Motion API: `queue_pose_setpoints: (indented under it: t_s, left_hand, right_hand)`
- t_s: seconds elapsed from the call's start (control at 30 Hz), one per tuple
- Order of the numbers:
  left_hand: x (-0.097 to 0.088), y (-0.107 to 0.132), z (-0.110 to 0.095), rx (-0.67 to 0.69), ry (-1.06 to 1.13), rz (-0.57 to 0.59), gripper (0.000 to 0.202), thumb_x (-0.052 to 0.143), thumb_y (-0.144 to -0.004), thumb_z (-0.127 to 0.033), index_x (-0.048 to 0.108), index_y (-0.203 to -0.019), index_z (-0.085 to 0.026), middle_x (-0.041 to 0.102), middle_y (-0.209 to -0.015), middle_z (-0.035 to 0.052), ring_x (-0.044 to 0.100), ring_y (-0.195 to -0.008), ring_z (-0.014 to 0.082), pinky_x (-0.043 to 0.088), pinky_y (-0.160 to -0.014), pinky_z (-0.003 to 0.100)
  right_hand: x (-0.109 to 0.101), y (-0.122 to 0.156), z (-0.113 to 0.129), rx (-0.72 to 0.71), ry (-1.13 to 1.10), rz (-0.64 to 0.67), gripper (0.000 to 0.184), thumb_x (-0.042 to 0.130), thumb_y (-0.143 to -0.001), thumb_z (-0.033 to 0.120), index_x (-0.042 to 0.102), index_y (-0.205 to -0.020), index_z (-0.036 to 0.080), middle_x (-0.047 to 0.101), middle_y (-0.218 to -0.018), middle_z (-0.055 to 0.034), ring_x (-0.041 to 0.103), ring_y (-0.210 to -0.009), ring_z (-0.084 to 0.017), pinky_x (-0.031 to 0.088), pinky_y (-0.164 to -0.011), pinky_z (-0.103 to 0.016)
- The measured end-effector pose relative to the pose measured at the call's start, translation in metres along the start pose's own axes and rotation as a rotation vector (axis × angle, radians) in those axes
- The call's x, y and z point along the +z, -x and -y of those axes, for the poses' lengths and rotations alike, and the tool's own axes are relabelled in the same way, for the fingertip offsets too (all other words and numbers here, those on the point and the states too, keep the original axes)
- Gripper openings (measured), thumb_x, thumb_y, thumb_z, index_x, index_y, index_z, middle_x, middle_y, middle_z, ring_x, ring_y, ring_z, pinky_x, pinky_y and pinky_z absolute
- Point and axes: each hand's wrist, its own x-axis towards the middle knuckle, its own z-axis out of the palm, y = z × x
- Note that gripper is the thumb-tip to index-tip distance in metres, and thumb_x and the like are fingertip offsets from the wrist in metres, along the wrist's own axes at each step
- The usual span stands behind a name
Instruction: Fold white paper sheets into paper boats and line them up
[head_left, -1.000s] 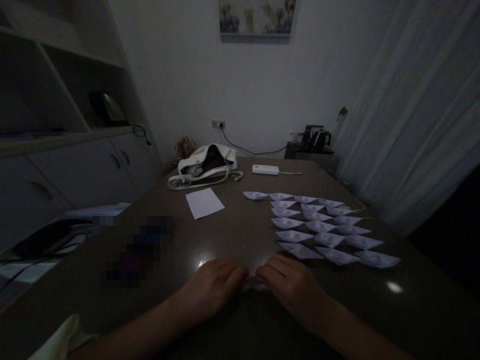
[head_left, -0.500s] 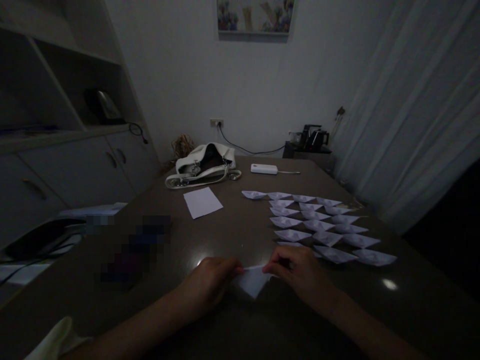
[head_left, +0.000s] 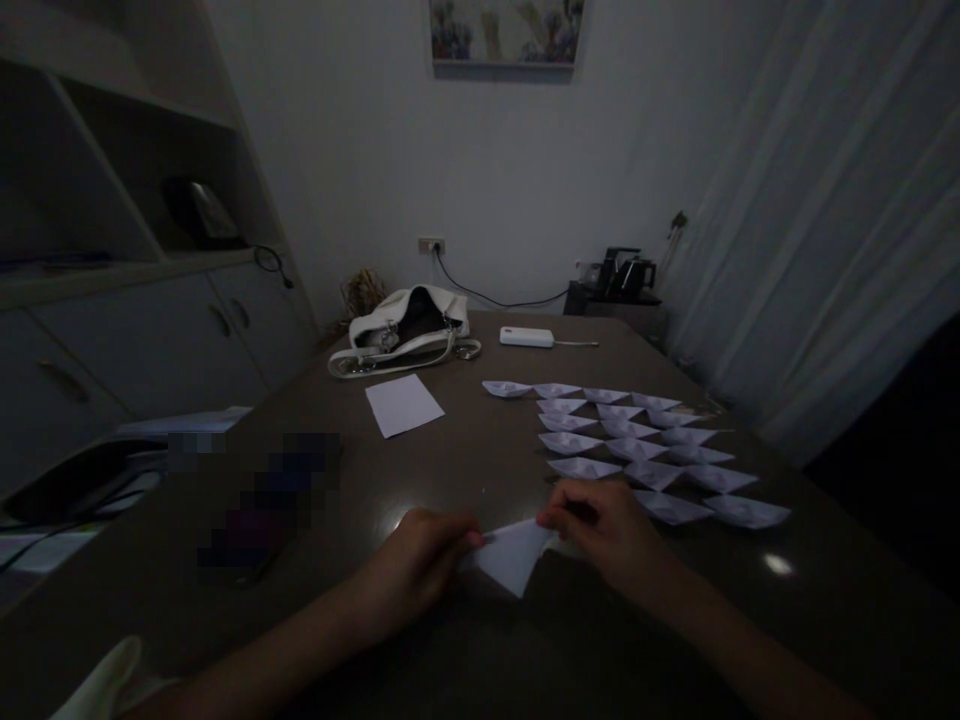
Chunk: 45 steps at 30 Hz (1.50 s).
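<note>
The folded piece (head_left: 516,562) was paper, matt, with crisp flat faces. The boats (head_left: 571,443) were paper too, dull and creased, and the sheet (head_left: 405,405) looked smooth and matt. The table (head_left: 472,465) had a smooth, glossy top that threw back bright spots of light. The bag (head_left: 369,325) seemed to be smooth leather or imitation leather, with shiny metal rings (head_left: 466,349). The power bank (head_left: 526,338) looked like smooth plastic. The shelf kettle (head_left: 214,212) showed polished metal beside darker plastic. The curtain (head_left: 810,210) was softly pleated cloth, the wall (head_left: 330,140) matt, the sleeve (head_left: 109,675) cloth, and the dried stems (head_left: 364,292) rough.
</note>
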Motion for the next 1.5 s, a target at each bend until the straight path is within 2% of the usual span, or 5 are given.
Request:
queue_pose_setpoints:
  t_s: [0.5, 0.63, 0.77, 1.3, 1.5]
  left_hand:
    - [0.019, -0.001, -0.004, -0.166, 1.172, 0.429, 0.041, 0.072, -0.075, -0.045, 0.059, -0.103, -0.019, 0.067, -0.09, 0.0052, 0.063, -0.083, 0.0173, 0.044, -0.075, 0.028]
    - [0.021, -0.006, -0.003, -0.135, 1.052, 0.179, 0.041, 0.075, -0.072, -0.045, 0.06, -0.096, -0.015, 0.064, -0.088, 0.0038, 0.06, -0.079, 0.0143, 0.044, -0.067, 0.023]
    - [0.021, -0.011, -0.002, -0.12, 0.863, -0.062, 0.039, 0.078, -0.069, -0.041, 0.059, -0.092, -0.016, 0.062, -0.087, 0.0025, 0.058, -0.076, 0.0144, 0.046, -0.063, 0.023]
    - [0.018, -0.008, -0.012, -0.096, 0.59, -0.161, 0.023, 0.066, -0.079, -0.029, 0.058, -0.095, -0.015, 0.063, -0.09, 0.0066, 0.06, -0.082, 0.0185, 0.051, -0.069, 0.029]
    - [0.026, -0.001, -0.011, 0.009, 0.342, -0.211, 0.019, 0.063, -0.082, -0.029, 0.06, -0.096, -0.016, 0.063, -0.086, 0.0057, 0.06, -0.076, 0.0181, 0.05, -0.067, 0.029]
  right_hand:
    - [0.017, 0.008, 0.013, -0.454, -0.046, -0.049, 0.032, 0.052, -0.092, 0.039, 0.062, -0.072, 0.017, 0.063, -0.083, -0.0046, 0.059, -0.073, -0.013, 0.043, -0.063, -0.022]
    - [0.022, 0.014, 0.018, -0.271, 0.052, -0.255, 0.024, 0.07, -0.078, 0.037, 0.054, -0.082, 0.019, 0.055, -0.076, -0.0002, 0.052, -0.064, -0.013, 0.041, -0.057, -0.024]
    - [0.031, 0.016, 0.019, 0.016, -0.156, -0.102, 0.032, 0.074, -0.073, 0.037, 0.047, -0.073, 0.02, 0.048, -0.062, 0.0053, 0.043, -0.051, -0.009, 0.033, -0.045, -0.02]
    - [0.034, 0.015, 0.022, -0.039, -0.107, -0.015, 0.003, 0.053, -0.086, 0.02, 0.054, -0.089, 0.019, 0.062, -0.077, -0.0005, 0.061, -0.067, -0.013, 0.045, -0.057, -0.022]
    - [0.047, 0.02, 0.021, 0.122, -0.111, 0.017, 0.028, 0.056, -0.07, 0.007, 0.046, -0.092, 0.021, 0.055, -0.066, 0.0047, 0.054, -0.055, -0.011, 0.037, -0.048, -0.021]
